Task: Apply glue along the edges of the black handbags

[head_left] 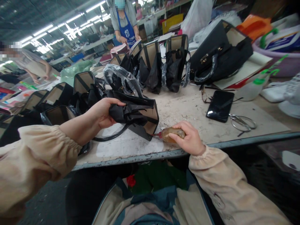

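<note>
Amber-brown, a squeeze bottle (172,135) sits clasped in the right grip (191,139), its red nozzle (159,135) at the corner of a black handbag (151,122) tilted over the table (194,115); the left grip (105,114) pinches its bunched lining (127,114). Beyond, a purple basin (294,64) holds a blue-and-white packet (286,40).

Can read no word, number or brand with certainty. Can see, far off and slightly left of centre, a white, squarish line emblem (127,33) on a bright blue cloth bib apron (123,24), above small white characters (132,42) too tiny and blurred to decipher. Can see as well, near at right, a thin dark outline print (219,200) on a loose cream fabric sleeve (231,182), likewise without readable lettering.
</note>
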Available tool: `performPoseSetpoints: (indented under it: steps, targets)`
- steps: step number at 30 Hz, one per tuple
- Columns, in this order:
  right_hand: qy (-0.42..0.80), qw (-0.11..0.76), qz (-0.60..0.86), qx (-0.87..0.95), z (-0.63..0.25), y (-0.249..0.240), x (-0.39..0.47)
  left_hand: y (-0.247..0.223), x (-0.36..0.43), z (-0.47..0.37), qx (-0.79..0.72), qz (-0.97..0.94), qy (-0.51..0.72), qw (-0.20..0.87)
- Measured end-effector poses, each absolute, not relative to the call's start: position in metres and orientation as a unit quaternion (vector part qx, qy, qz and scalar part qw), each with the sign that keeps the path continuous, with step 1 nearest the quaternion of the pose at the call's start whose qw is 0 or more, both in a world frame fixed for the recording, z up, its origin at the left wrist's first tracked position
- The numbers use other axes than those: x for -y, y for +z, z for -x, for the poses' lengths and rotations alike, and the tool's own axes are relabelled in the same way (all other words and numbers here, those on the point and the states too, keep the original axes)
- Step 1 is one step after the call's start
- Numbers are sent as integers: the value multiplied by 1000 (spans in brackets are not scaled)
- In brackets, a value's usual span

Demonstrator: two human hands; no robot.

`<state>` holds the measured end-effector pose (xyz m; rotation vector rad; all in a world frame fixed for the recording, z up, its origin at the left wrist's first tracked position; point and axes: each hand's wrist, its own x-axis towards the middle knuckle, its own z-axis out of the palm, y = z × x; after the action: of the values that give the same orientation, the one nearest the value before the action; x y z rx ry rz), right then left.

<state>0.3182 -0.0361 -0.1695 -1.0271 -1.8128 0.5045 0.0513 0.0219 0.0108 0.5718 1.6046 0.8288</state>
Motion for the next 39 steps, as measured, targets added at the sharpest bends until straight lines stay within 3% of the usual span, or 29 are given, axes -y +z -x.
performPoseSetpoints:
  steps: [10, 21, 39]
  targets:
    - [100, 524, 439, 723, -320, -175, 27, 8, -31, -55, -690, -236, 359, 582]
    - [60, 532, 432, 726, -321, -178, 27, 2, -43, -61, -677, -213, 394, 584]
    - [36, 478, 411, 775, -323, -177, 27, -3, -59, -70, -668, -221, 401, 587]
